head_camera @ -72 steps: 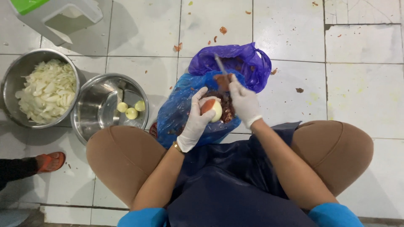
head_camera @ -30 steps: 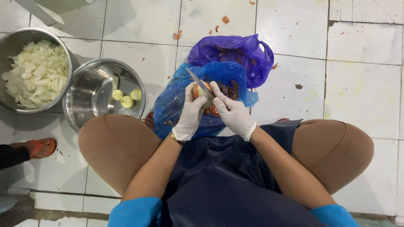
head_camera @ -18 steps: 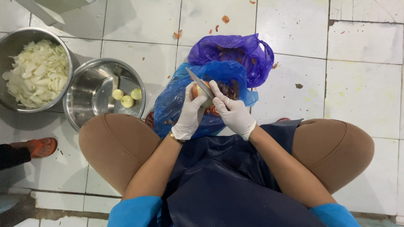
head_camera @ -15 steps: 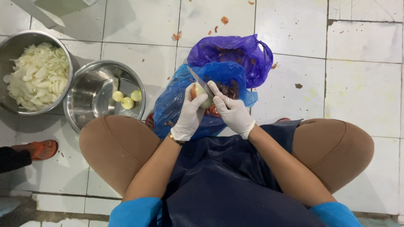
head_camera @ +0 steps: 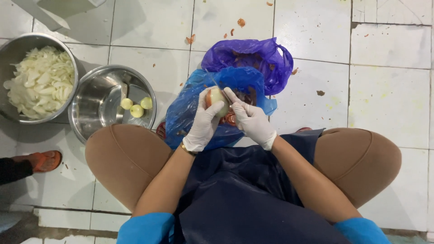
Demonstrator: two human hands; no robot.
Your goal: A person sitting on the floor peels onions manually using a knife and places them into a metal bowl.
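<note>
From the head view, looking straight down past my dark blue apron (head_camera: 235, 190) and my bent knees, I am sitting low over a white tiled floor (head_camera: 384, 99). My left hand (head_camera: 205, 122), in a white disposable glove, is wrapped around a pale, partly peeled round onion (head_camera: 216, 97), held up just above the open blue plastic bag (head_camera: 190, 108) that lies on the floor between my knees. My right hand (head_camera: 251, 119), gloved the same way, is closed on the handle of a small knife; its thin blade (head_camera: 213, 82) is blurred and hard to follow, but it seems to lie across the top of the onion. A purple plastic bag (head_camera: 253, 58) sits touching the far side of the blue one, with reddish onion skins inside both.

Toward the floor's left side stands a shiny round steel bowl (head_camera: 97, 113) holding three small peeled onions (head_camera: 136, 107). Just beside it, at the left edge, a second steel bowl (head_camera: 9, 54) is heaped with white sliced onion (head_camera: 38, 81). Bits of skin (head_camera: 241, 21) lie scattered on the tiles beyond the bags. At the lower left edge another person's orange sandal (head_camera: 43, 160) shows.

As I judge it, the main risk is the blade: my left fingertips (head_camera: 212, 95) sit close to it, and a slippery glove on a wet onion could let the edge slide into them. The onion could also slip from my grasp and drop among the peelings in the blue bag.
</note>
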